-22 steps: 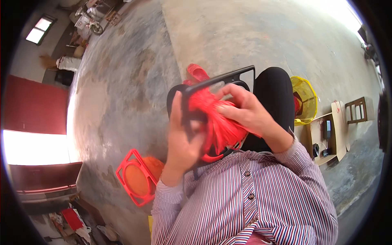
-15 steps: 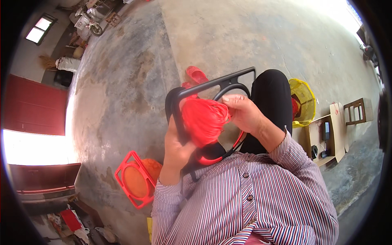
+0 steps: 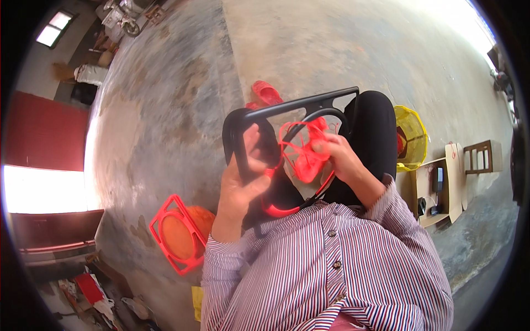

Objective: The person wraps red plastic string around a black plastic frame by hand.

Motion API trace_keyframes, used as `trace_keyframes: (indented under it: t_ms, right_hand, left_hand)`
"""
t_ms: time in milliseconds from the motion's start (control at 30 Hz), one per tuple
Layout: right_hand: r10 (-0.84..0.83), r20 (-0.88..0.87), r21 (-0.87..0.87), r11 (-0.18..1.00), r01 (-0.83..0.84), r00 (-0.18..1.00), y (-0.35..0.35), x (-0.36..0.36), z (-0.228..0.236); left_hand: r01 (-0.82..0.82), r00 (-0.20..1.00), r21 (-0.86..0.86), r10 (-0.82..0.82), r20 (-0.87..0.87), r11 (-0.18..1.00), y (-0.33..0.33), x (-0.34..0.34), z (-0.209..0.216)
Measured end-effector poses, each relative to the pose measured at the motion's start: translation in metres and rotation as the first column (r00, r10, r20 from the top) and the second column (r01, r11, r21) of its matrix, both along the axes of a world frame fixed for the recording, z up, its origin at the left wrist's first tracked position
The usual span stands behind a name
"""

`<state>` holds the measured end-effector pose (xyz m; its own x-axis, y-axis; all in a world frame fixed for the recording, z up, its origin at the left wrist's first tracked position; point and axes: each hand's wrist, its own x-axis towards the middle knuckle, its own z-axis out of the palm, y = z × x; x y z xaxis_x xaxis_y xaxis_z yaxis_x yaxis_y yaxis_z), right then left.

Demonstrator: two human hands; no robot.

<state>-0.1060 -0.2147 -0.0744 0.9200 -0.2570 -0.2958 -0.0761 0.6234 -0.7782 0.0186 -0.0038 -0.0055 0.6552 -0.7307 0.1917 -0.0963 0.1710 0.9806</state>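
A black frame (image 3: pixel 309 103) with a ring inside it, part of the ring red, rests across my lap. My left hand (image 3: pixel 234 190) is closed round the frame's left bar, some fingers behind it. In my right hand (image 3: pixel 338 157), held over the ring, is a bunch of thin red strands (image 3: pixel 308 165), blurred by motion. Several strands hang in loose loops toward the left hand, and a gap separates the bunch from that hand. Whether any strand is tied to the frame I cannot tell.
Left of me on the floor lies a red frame (image 3: pixel 161 233) with an orange mass (image 3: pixel 185 237) in its ring. A yellow basket (image 3: pixel 418 117), an open cardboard box (image 3: pixel 456 185) and a wooden stool (image 3: pixel 478 159) stand to the right. Past my knees shows a red shoe (image 3: pixel 266 92).
The full, rounded red bundle between my hands now shows as a smaller bunch with loose loops in my right hand. My left hand no longer touches it. The black frame has shifted slightly right.
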Motion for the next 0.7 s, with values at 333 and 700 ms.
trace_keyframes:
  t_ms: [333,700]
  right_hand:
    - [0.138,0.646,-0.044,0.989,-0.144,0.751,0.026,-0.048,0.074]
    - [0.088,0.33,0.043,0.993,-0.108,0.94,0.025,-0.055,0.066]
  left_hand:
    - [0.108,0.927,0.108,-0.061,-0.37,0.988,0.004,0.01,0.004]
    - [0.09,0.924,0.091,-0.049,-0.379,0.992,0.002,0.011,-0.005]
